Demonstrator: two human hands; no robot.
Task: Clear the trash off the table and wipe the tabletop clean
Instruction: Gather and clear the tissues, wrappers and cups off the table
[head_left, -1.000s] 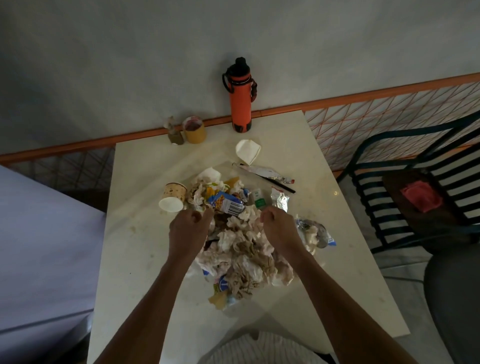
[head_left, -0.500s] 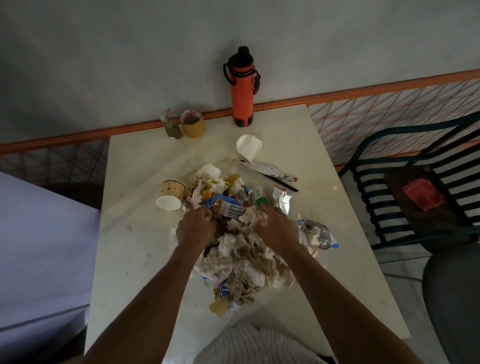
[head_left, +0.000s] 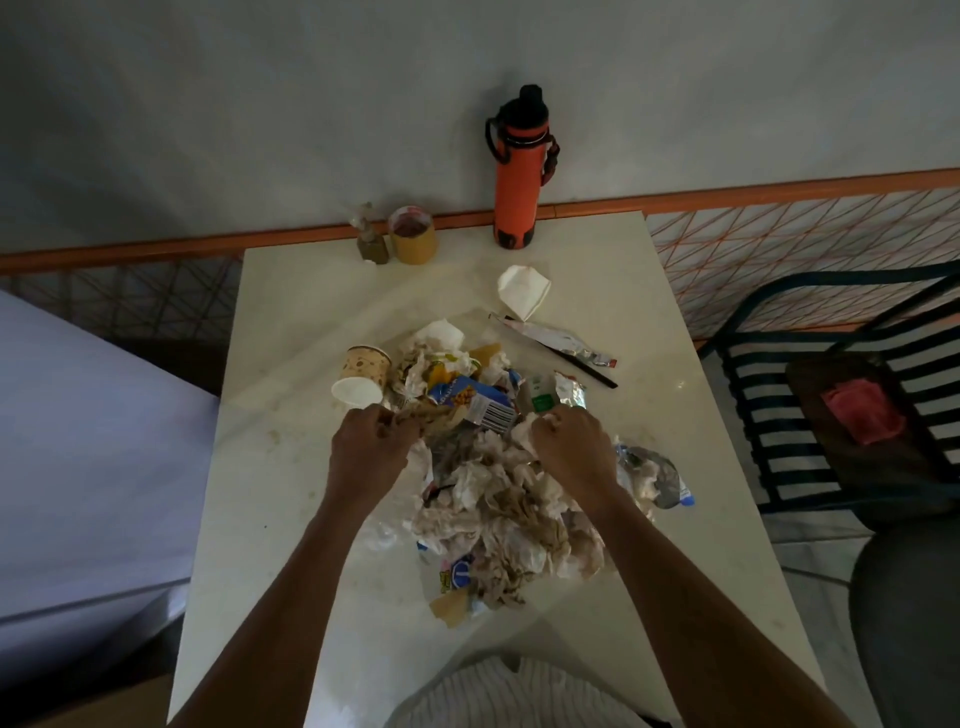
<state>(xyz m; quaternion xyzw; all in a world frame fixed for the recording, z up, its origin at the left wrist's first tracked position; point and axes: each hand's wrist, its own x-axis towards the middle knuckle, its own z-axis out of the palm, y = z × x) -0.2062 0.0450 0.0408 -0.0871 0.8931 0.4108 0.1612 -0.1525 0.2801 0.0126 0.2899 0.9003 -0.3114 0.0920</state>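
Note:
A heap of crumpled, stained tissues and wrappers (head_left: 506, 499) lies in the middle of the pale table (head_left: 291, 519). My left hand (head_left: 371, 449) grips soiled tissue at the heap's far left side. My right hand (head_left: 571, 449) grips a white tissue at its far right side. Just beyond my hands lie a blue snack packet (head_left: 475, 402), a tipped paper cup (head_left: 361, 376) and a foil sachet (head_left: 569, 389). Farther back are a crushed white cup (head_left: 524, 291) and a long wrapper with a dark stick (head_left: 558, 345). A clear plastic bag (head_left: 649, 475) lies at the heap's right.
An orange bottle (head_left: 517, 171), a yellow cup (head_left: 413, 239) and a small brown jar (head_left: 371, 244) stand along the table's far edge by the wall. A dark slatted chair (head_left: 831, 405) holding a red cloth (head_left: 862, 418) stands to the right. A pale surface (head_left: 78, 467) lies left.
Both hands have reached farther into the heap toward its far side and curled their fingers around tissues. The camera view has shifted slightly downward.

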